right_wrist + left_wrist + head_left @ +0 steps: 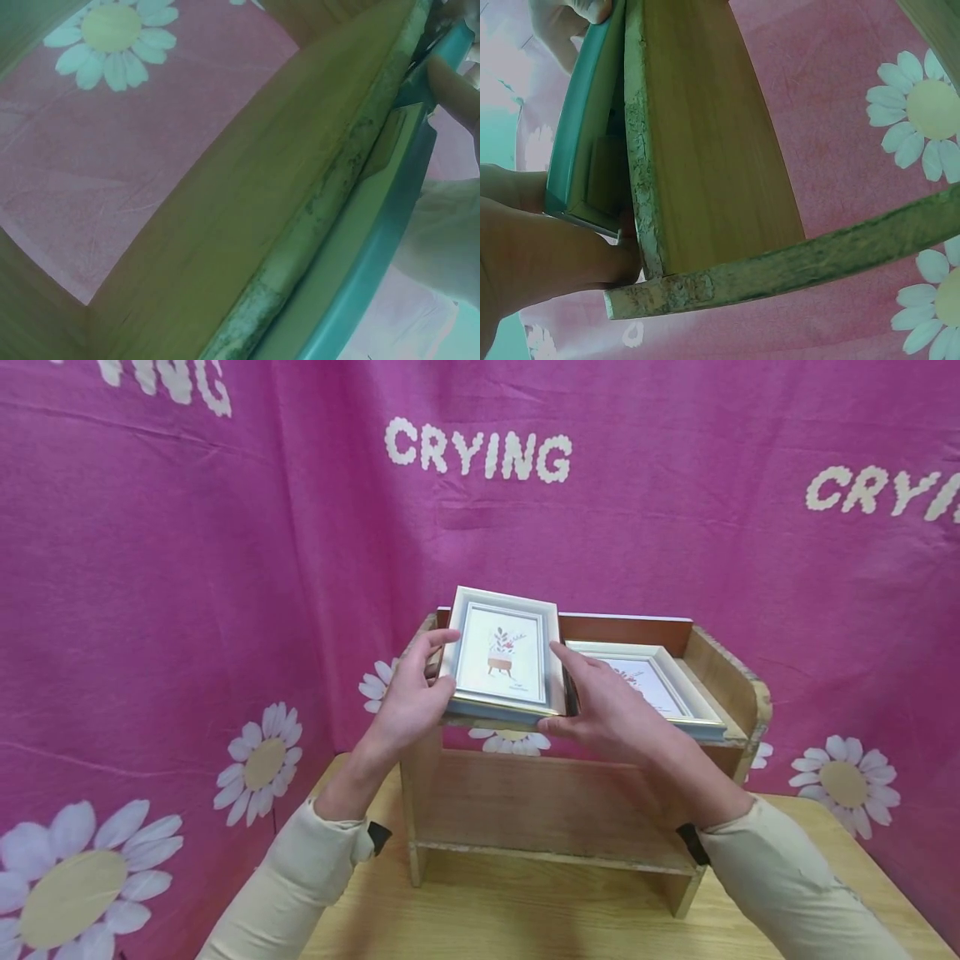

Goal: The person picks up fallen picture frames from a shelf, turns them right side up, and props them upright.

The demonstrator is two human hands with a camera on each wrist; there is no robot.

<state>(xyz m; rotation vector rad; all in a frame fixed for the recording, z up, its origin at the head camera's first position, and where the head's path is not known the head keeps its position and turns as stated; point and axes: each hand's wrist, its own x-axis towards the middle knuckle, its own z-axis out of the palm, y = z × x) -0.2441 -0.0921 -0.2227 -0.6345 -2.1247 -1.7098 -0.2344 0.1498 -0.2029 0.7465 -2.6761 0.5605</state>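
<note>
A picture frame (504,647), cream-edged with a potted-plant print, lies tilted on the upper level of a small wooden shelf (540,789). My left hand (408,693) grips its left side, forefinger on the border and thumb at the lower corner. At the opposite side my right hand (615,706) holds the right edge, its thumb by the bottom corner. Seen from below in the left wrist view, the held frame's side (570,150) leans away from the shelf board's edge (639,127). A second picture frame (693,697) lies to the right, partly behind my right hand.
The shelf stands on a light wooden table (525,906), its raised side panel (723,677) at the right and a back rail (626,628) behind. A magenta cloth (480,543) with daisies and white lettering hangs around the table.
</note>
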